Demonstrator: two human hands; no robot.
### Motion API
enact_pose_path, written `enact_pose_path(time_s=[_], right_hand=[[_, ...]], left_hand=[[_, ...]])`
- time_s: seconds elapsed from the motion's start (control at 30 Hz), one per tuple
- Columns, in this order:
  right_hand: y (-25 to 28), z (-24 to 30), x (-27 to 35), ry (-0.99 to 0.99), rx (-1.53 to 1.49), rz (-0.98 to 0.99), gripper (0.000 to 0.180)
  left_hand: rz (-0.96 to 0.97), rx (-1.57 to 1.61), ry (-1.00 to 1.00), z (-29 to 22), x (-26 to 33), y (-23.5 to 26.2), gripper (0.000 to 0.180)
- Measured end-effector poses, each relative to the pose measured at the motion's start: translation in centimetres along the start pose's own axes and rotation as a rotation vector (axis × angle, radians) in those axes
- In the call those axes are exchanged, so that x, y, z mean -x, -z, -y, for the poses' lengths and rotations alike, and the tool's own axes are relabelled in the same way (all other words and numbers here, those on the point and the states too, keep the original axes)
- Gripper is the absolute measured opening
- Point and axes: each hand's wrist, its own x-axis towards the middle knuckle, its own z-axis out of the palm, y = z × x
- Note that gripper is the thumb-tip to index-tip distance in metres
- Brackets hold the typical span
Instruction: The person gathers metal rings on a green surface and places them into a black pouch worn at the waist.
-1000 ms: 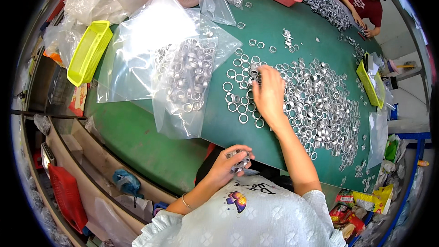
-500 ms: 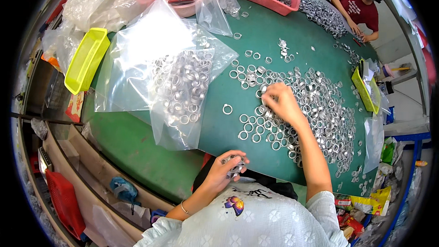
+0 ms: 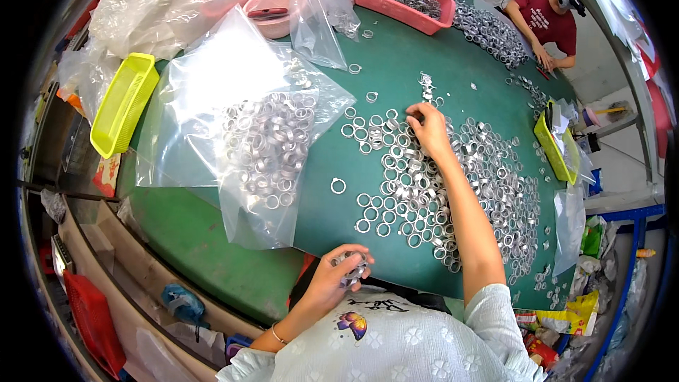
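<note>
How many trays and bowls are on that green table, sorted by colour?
Yellow trays: 2, one far left and one at the right edge.
Pink tray of metal rings: 1.
Pink bowl under clear plastic: 1.
Total: 4.
The right hand rests on loose rings; the left hand holds a few.

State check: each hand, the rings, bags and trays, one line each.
left hand: closed on a stack of rings
right hand: reaching into the loose rings spread on the table
clear bag: lying flat, part full of rings
yellow tray: tilted
pink tray: holds rings
</note>
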Motion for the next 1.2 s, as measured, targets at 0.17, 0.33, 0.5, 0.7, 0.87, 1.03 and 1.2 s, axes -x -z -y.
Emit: enact_pose_path(time_s=[0.17, 0.33, 0.5, 0.7, 0.87, 1.03, 1.2], right_hand=[[1.1, -0.8, 0.6, 0.068, 0.199, 0.055, 0.014], [1.5, 2.5, 2.1, 0.074, 0.104, 0.132, 0.009], [3.7, 4.1, 5.2, 0.045, -0.037, 0.167, 0.010], [4.4, -3.6, -1.0, 0.010, 0.499, -0.297, 0.028], [3.1, -5.0, -2.4, -0.008, 0.549, -0.134, 0.027], [3.4, -3.8, -1.2, 0.061, 0.317, -0.146, 0.027], [3.5, -1.4, -1.5, 0.052, -0.003, 0.118, 0.027]], left_hand=[[0.016, -0.044, 0.035, 0.0, -0.8, -0.5, 0.023], [0.023, -0.040, 0.048, 0.4, -1.0, -1.1, 0.024], [0.013, -0.012, 0.037, 0.5, -1.0, -0.4, 0.021], [0.028, -0.043, 0.058, 0.7, -1.3, -1.3, 0.021], [0.006, -0.025, 0.036, 0.5, -1.0, -1.2, 0.020], [-0.028, -0.046, 0.009, 0.3, -1.6, -1.0, 0.023], [-0.006, -0.062, 0.028, 0.2, -2.1, -1.3, 0.024]])
